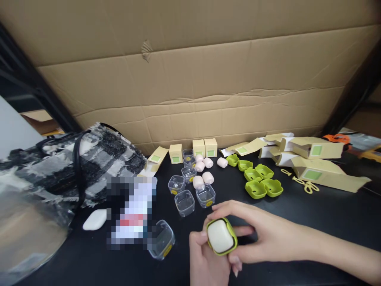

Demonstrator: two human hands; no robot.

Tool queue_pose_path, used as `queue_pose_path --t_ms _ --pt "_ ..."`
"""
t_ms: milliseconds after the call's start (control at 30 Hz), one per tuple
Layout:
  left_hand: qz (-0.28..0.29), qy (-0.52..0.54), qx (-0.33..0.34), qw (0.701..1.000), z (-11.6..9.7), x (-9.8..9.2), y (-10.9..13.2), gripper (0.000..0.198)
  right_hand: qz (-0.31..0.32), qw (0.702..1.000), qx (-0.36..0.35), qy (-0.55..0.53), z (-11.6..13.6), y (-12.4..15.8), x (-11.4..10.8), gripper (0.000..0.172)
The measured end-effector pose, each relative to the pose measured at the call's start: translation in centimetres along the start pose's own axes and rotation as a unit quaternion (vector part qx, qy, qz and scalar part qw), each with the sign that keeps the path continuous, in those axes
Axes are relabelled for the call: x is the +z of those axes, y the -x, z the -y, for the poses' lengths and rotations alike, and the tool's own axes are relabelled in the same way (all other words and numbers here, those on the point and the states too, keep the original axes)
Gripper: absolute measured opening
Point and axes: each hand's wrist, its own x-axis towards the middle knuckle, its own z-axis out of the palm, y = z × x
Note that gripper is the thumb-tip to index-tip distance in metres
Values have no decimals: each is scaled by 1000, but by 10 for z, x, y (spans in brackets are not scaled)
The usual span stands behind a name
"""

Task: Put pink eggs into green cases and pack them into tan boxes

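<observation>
Near the front of the black table, both my hands hold a yellow-green case [231, 234] with a white rounded-square piece [220, 236] seated in it. My left hand [208, 258] grips it from below and the left, thumb at its edge. My right hand [253, 234] curves around its right side, fingers at the top edge and thumb low. Beyond my hands lie clear plastic cups [184, 202] with yellow stickers on several. Pale pink rounded pieces [208, 178] are among them. More yellow-green shells [255, 190] sit in a group to the right.
Opened cardboard boxes [318, 171] and yellow-green loops [311, 187] lie at right. Small boxes [175, 154] stand along the cardboard wall [208, 79]. At left are a fringed bag [101, 159], a white rounded object [94, 219], a pixelated item [133, 210] and a tipped clear cup [163, 240].
</observation>
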Motion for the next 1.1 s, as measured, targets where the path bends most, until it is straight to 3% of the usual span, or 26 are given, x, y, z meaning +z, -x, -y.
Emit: queue_pose_path --t_ms 100,167,233,267,300,367,400,433,467,500,600,733,867,967,1033,1100 --pt "19 -112 32 993 0 -3 5 35 -11 996 10 -91 -3 1 -2 44" --pt "15 -216 77 973 -8 0 12 38 -83 990 -53 -102 -5 0 -6 42" --pt "-4 -333 149 931 -27 6 17 42 -184 973 -111 -80 -6 -3 -14 41" --pt "-42 -496 244 832 -40 10 18 38 -224 965 -121 -64 -6 -4 -19 40" --pt "-71 -640 315 697 -54 13 18 32 -252 959 -119 -47 -6 -5 -25 41" --pt "-107 -823 335 447 -83 18 12 27 -274 956 -107 -22 -6 -8 -33 42" --pt "-121 -873 312 354 -95 19 8 24 -276 956 -101 -18 -6 -8 -36 42" --pt "-122 -905 287 290 -104 20 4 25 -278 955 -99 -17 -6 -9 -37 42" --pt "-115 -925 261 251 -111 19 0 24 -278 956 -96 -16 -7 -9 -37 41" --pt "-103 -937 239 232 -114 18 -2 23 -276 957 -91 -14 -7 -9 -37 41" --pt "-80 -947 211 228 -110 15 -1 26 -262 962 -78 -8 -8 -8 -33 41" --pt "-99 -941 223 234 -89 16 12 58 -245 967 -65 6 -10 -8 -28 41" --pt "-115 -934 217 260 -66 21 23 49 -218 974 -60 -5 -13 -9 -23 47" --pt "-132 -902 220 348 -50 24 23 40 -196 978 -58 35 -12 -8 -22 46" --pt "-124 -856 221 450 -40 23 21 39 -160 982 -57 83 -7 -6 -23 45" --pt "-98 -791 197 571 -30 20 18 37 -114 985 -57 118 -2 -4 -24 47"
